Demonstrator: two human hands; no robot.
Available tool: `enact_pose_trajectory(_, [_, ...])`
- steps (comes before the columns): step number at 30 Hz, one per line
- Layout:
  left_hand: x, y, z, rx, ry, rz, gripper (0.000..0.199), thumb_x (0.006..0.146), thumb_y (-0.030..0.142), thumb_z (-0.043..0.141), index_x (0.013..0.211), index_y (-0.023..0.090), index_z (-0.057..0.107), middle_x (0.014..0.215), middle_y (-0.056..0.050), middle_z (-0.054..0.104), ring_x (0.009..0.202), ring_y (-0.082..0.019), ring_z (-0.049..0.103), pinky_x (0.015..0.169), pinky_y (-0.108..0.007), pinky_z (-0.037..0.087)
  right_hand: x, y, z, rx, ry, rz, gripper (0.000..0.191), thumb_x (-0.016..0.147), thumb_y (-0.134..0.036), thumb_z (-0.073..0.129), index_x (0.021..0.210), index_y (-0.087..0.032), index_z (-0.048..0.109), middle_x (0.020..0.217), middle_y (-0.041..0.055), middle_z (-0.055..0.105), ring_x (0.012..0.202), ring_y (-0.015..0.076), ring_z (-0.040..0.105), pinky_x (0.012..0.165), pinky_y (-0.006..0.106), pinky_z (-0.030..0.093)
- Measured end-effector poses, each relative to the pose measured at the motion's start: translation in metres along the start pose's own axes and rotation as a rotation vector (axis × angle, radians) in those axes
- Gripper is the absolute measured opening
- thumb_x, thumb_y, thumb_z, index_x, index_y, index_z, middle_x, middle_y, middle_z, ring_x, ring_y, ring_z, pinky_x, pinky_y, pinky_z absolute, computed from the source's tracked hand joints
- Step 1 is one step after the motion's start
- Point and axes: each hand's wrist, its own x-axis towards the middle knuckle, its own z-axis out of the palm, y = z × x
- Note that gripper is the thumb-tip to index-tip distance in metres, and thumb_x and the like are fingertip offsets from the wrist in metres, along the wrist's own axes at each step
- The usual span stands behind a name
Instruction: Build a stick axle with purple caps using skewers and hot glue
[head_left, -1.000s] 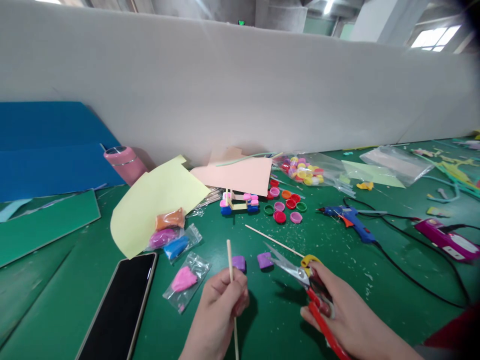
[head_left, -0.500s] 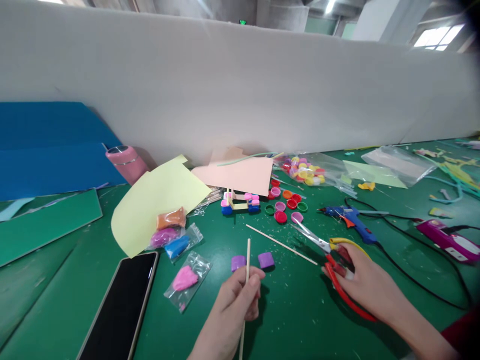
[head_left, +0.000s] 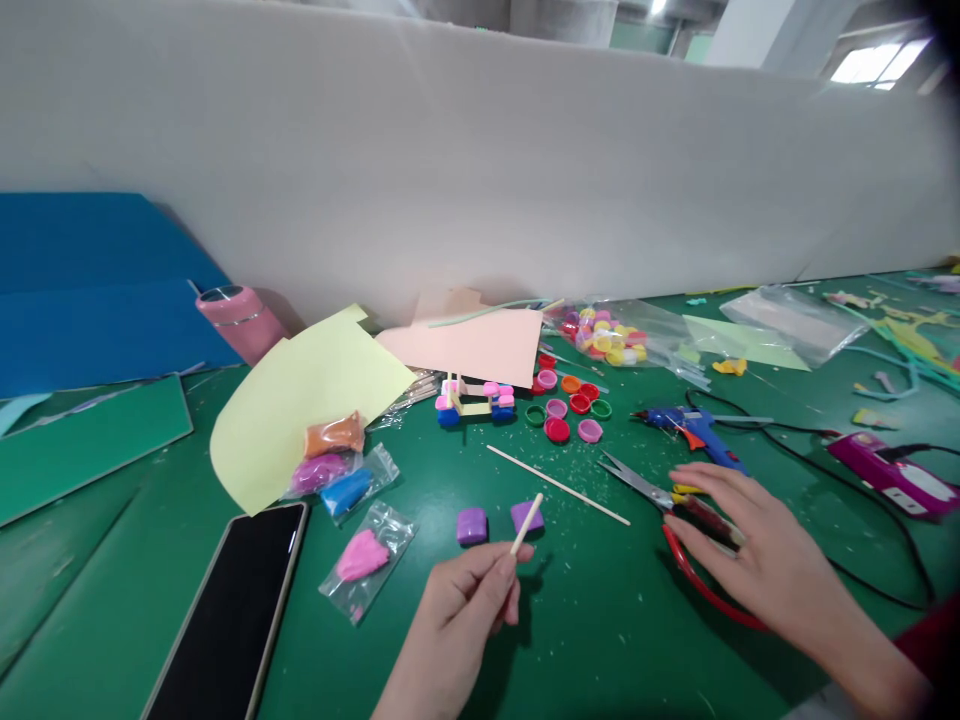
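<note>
My left hand (head_left: 469, 610) is closed, pinching a thin wooden stick (head_left: 528, 523) between thumb and fingers; its upper end slants up to the right. Just beyond lie two purple clay pieces (head_left: 472, 526), one partly behind the stick. A second wooden stick (head_left: 559, 485) lies loose on the table. At the right, my right hand (head_left: 757, 545) is over the handles of the red and yellow scissors (head_left: 637, 482), fingers spread and straightened. The blades are parted and point away to the left. Whether the palm touches the handles is hidden.
Bagged clay (head_left: 363, 556) and a phone (head_left: 229, 610) lie at left. A small clay-and-stick model (head_left: 475, 402) stands ahead, beside colored bottle caps (head_left: 556, 430). A blue glue gun (head_left: 694, 430) and its black cord lie behind my right hand. A white partition (head_left: 480, 170) rises behind.
My right hand has loosened around the scissors, its fingers now straightened over the handles. The stick in my left hand has tilted to the right, and less of it shows.
</note>
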Motion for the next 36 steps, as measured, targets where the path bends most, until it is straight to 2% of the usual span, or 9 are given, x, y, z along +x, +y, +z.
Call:
enact_pose_trajectory(2, [-0.001,0.001,0.001,0.131,-0.017,0.075,0.031,0.078,0.040,0.053,0.077,0.014,0.070,0.048,0.002,0.043,0.048,-0.011,0.036,0.048,-0.022,0.028,0.009,-0.035,-0.003,0.122,0.074,-0.105,0.029,0.083,-0.030,0.050,0.111,-0.022,0.051,0.110,0.0085,0.057,0.103,0.0232,0.052,0.087,0.036,0.042])
enact_pose_trajectory(5, [-0.003,0.001,0.003,0.311,0.003,0.217,0.025,0.081,0.032,0.051,0.078,0.017,0.070,0.053,-0.001,0.052,0.052,-0.015,0.046,0.052,-0.024,0.034,0.023,-0.081,-0.002,0.231,-0.061,-0.377,0.027,0.085,-0.021,0.048,0.112,-0.026,0.053,0.111,0.0058,0.056,0.103,0.0211,0.049,0.089,0.036,0.038])
enact_pose_trajectory(8, [-0.003,-0.004,0.003,0.481,0.057,0.357,0.020,0.081,0.022,0.050,0.086,0.021,0.070,0.070,-0.006,0.065,0.066,-0.021,0.057,0.062,-0.026,0.038,0.033,-0.102,0.009,0.265,-0.205,-0.473,0.025,0.089,-0.020,0.044,0.111,-0.025,0.055,0.105,0.0046,0.060,0.095,0.0198,0.050,0.080,0.034,0.038])
enact_pose_trajectory(10, [-0.001,-0.010,0.001,0.659,0.109,0.449,0.020,0.081,0.019,0.049,0.086,0.021,0.069,0.073,-0.008,0.067,0.066,-0.023,0.059,0.061,-0.028,0.038,0.037,-0.103,0.018,0.262,-0.271,-0.502,0.022,0.091,-0.022,0.042,0.104,-0.023,0.059,0.091,0.0033,0.064,0.082,0.0177,0.052,0.071,0.031,0.038])
enact_pose_trajectory(14, [0.003,-0.023,-0.004,1.092,0.184,0.653,0.025,0.083,0.014,0.040,0.087,0.016,0.064,0.065,-0.007,0.063,0.053,-0.020,0.052,0.052,-0.029,0.034,0.038,-0.097,0.036,0.250,-0.286,-0.526,0.023,0.093,-0.027,0.038,0.097,-0.022,0.060,0.076,0.0021,0.063,0.069,0.0157,0.050,0.062,0.029,0.033])
enact_pose_trajectory(17, [0.003,-0.028,-0.005,1.256,0.186,0.703,0.025,0.083,0.011,0.038,0.090,0.015,0.061,0.066,-0.007,0.062,0.053,-0.020,0.053,0.052,-0.030,0.034,0.036,-0.095,0.042,0.248,-0.293,-0.533,0.025,0.093,-0.028,0.037,0.090,-0.021,0.061,0.071,0.0018,0.061,0.065,0.0153,0.047,0.060,0.028,0.030])
enact_pose_trajectory(31, [0.001,-0.026,-0.004,1.369,0.147,0.673,0.024,0.081,0.009,0.038,0.089,0.015,0.059,0.066,-0.007,0.062,0.052,-0.022,0.054,0.049,-0.031,0.037,0.028,-0.098,0.054,0.341,-0.222,-0.515,0.031,0.093,-0.023,0.033,0.074,-0.016,0.057,0.064,0.0030,0.055,0.061,0.0151,0.041,0.058,0.028,0.029])
enact_pose_trajectory(36, [0.003,-0.025,-0.004,1.358,0.190,0.674,0.023,0.080,0.008,0.039,0.084,0.014,0.060,0.064,-0.007,0.063,0.049,-0.022,0.054,0.047,-0.032,0.038,0.026,-0.102,0.057,0.327,-0.203,-0.484,0.033,0.093,-0.023,0.032,0.074,-0.015,0.058,0.065,0.0036,0.054,0.061,0.0152,0.041,0.059,0.028,0.030])
